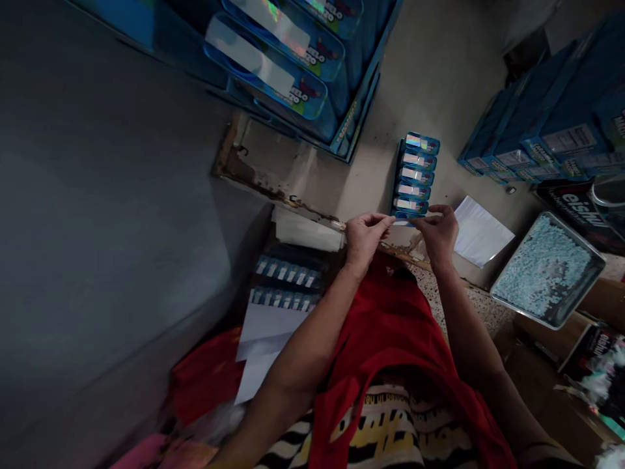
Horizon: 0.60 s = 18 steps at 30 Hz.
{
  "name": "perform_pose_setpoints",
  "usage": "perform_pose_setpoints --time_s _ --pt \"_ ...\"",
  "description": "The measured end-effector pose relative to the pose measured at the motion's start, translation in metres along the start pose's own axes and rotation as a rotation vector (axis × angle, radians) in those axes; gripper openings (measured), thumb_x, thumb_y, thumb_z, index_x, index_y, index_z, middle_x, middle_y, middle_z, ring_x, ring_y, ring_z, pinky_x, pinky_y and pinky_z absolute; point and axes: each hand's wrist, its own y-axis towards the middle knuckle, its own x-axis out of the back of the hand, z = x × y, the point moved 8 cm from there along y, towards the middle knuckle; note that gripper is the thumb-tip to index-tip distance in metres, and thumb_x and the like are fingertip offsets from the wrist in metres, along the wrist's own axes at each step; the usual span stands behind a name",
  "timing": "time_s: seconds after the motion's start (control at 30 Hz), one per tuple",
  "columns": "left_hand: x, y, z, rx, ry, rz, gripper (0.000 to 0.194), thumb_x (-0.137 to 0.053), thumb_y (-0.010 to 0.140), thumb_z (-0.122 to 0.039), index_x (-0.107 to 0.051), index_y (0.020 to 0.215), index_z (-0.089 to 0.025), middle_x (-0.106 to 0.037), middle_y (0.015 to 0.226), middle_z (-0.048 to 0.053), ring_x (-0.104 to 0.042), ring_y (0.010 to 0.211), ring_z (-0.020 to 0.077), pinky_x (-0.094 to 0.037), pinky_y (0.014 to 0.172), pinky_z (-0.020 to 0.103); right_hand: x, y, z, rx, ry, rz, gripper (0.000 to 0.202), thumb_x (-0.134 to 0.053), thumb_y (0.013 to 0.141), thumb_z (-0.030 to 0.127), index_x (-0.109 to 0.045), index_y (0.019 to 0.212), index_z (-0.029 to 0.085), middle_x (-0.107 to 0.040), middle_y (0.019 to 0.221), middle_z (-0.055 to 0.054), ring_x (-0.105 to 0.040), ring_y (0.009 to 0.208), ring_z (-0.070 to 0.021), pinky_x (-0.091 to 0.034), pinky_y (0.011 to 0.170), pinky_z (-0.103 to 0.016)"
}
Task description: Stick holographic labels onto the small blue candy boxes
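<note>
My left hand (365,240) pinches the left end of a small white sticker strip (402,223). At the strip's other end, the thumb and fingers of my right hand (440,236) are closed. The strip lies over the nearest of several small blue candy packs (415,174), which stand in a row in a narrow blue tray (396,176). Shiny silver-white strips sit across the tops of the other packs. Just right of my right hand lies a white sheet (481,231), apparently sticker backing.
A metal tray (499,298) of pale blue pellets sits at the right. Blue boxes (551,133) stack behind it. A large display box (359,127) of blue packs stands upper left. Below the table edge, more packs (288,272) rest beside white paper (273,326).
</note>
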Motion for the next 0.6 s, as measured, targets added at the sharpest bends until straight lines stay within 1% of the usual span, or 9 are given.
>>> perform_pose_setpoints --time_s 0.1,0.2,0.3,0.37,0.4,0.43,0.5,0.57,0.6 --pt "0.000 0.010 0.001 -0.002 0.018 -0.014 0.036 -0.090 0.065 -0.045 -0.078 0.080 -0.014 -0.070 0.068 0.001 -0.062 0.060 0.0124 -0.053 0.060 0.026 -0.007 0.004 0.004 0.032 -0.098 -0.032 0.042 -0.082 0.074 0.037 -0.054 0.104 0.025 -0.076 0.077 0.003 -0.078 0.079 -0.0236 -0.055 0.078 -0.036" --pt "0.000 0.022 0.009 0.013 0.022 -0.005 0.037 -0.091 0.065 -0.045 -0.076 0.080 -0.014 -0.069 0.069 0.001 -0.062 0.061 0.0122 -0.053 0.062 0.026 -0.013 0.006 0.004 0.058 -0.159 -0.017 0.039 -0.079 0.077 0.035 -0.052 0.103 0.027 -0.074 0.078 0.005 -0.076 0.080 -0.0230 -0.054 0.080 -0.036" --pt "-0.003 0.035 0.029 0.077 -0.018 0.024 0.042 -0.093 0.061 -0.046 -0.075 0.082 -0.014 -0.066 0.069 0.000 -0.058 0.061 0.0103 -0.049 0.061 0.024 -0.010 0.012 0.000 0.109 -0.256 -0.052 0.042 -0.081 0.077 0.039 -0.049 0.101 0.027 -0.071 0.083 0.003 -0.071 0.083 -0.0225 -0.051 0.081 -0.036" --pt "-0.003 0.042 0.047 0.148 -0.042 -0.001 0.049 -0.097 0.058 -0.044 -0.072 0.088 -0.014 -0.065 0.072 -0.002 -0.056 0.062 0.0096 -0.046 0.059 0.022 -0.001 0.020 -0.007 0.126 -0.337 -0.136 0.051 -0.086 0.069 0.044 -0.048 0.098 0.027 -0.068 0.092 0.000 -0.066 0.089 -0.0234 -0.049 0.081 -0.036" --pt "-0.002 0.044 0.054 0.163 -0.043 -0.041 0.053 -0.098 0.057 -0.042 -0.069 0.092 -0.015 -0.064 0.075 -0.003 -0.057 0.064 0.0097 -0.045 0.060 0.022 0.002 0.024 -0.013 0.112 -0.354 -0.160 0.056 -0.089 0.065 0.047 -0.047 0.098 0.027 -0.066 0.094 -0.001 -0.063 0.091 -0.0235 -0.048 0.080 -0.036" --pt "0.001 0.047 0.058 0.149 -0.032 -0.096 0.056 -0.099 0.058 -0.041 -0.067 0.097 -0.016 -0.064 0.078 -0.003 -0.058 0.066 0.0103 -0.046 0.062 0.022 0.004 0.029 -0.020 0.087 -0.342 -0.156 0.061 -0.091 0.062 0.050 -0.047 0.097 0.026 -0.063 0.094 0.000 -0.061 0.090 -0.0229 -0.047 0.078 -0.035" --pt "0.004 0.051 0.053 0.023 0.017 -0.205 0.055 -0.095 0.068 -0.041 -0.062 0.106 -0.019 -0.065 0.087 -0.002 -0.062 0.076 0.0122 -0.050 0.070 0.023 0.001 0.038 -0.036 0.030 -0.247 -0.080 0.067 -0.092 0.057 0.056 -0.049 0.099 0.026 -0.058 0.088 0.003 -0.057 0.083 -0.0200 -0.046 0.075 -0.033" --pt "0.000 0.055 0.036 -0.159 0.085 -0.272 0.043 -0.081 0.086 -0.045 -0.061 0.114 -0.019 -0.068 0.100 0.004 -0.067 0.091 0.0150 -0.052 0.083 0.025 -0.005 0.042 -0.046 0.012 -0.097 0.009 0.074 -0.092 0.054 0.061 -0.052 0.103 0.024 -0.058 0.086 0.005 -0.056 0.081 -0.0183 -0.048 0.075 -0.032" --pt "-0.004 0.058 0.026 -0.237 0.124 -0.283 0.039 -0.073 0.094 -0.047 -0.061 0.119 -0.019 -0.070 0.109 0.008 -0.068 0.099 0.0169 -0.053 0.090 0.027 -0.008 0.042 -0.048 0.017 -0.008 0.051 0.077 -0.092 0.053 0.064 -0.054 0.107 0.024 -0.062 0.090 0.003 -0.059 0.084 -0.0189 -0.050 0.078 -0.033"
